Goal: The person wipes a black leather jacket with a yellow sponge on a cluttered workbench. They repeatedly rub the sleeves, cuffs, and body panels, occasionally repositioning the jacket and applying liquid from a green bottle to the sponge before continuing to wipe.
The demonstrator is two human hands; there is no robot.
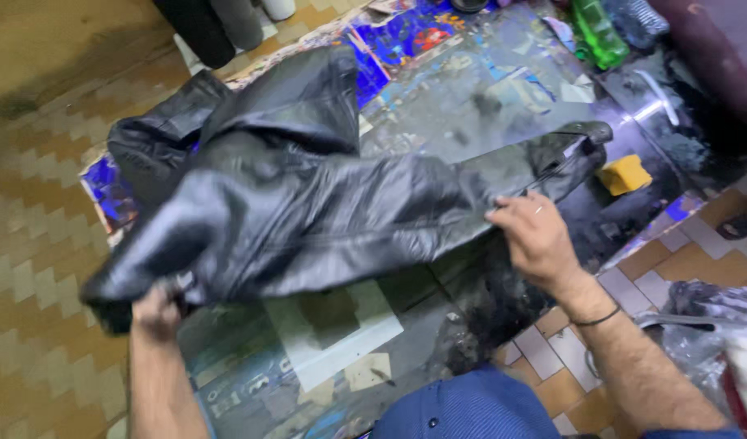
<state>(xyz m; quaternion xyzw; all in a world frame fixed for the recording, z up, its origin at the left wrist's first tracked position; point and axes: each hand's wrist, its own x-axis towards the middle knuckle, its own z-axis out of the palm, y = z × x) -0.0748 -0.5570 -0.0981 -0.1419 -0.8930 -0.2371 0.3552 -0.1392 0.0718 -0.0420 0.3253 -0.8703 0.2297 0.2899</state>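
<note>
From the head camera, looking down: a crumpled black leather jacket (308, 195) is stretched out between the two hands, held just above a stained, paint-smeared mat (471, 89) on the floor. The left hand (156, 313) is down at the lower left, fingers curled tight into the bunched end of the jacket, mostly hidden under the folds. The right hand (536, 236) is over to the right, closed on the jacket's edge near a sleeve, thumb and fingers pinching the leather, a dark band at the wrist. So the jacket spans from one hand to the other, its bulk nearer the left hand, the sleeve end (581, 142) trailing past the right hand toward a yellow sponge block (624, 174) lying on the mat just beyond. A pale square sheet (341, 329) lies on the mat below the jacket, between the two forearms. At the top right, a green plastic bottle (598, 32) lies on its side, well apart from both hands. Tiled floor (32, 268) shows left of the mat, and the person's blue-clad knee (463, 410) sits at the bottom edge.
</note>
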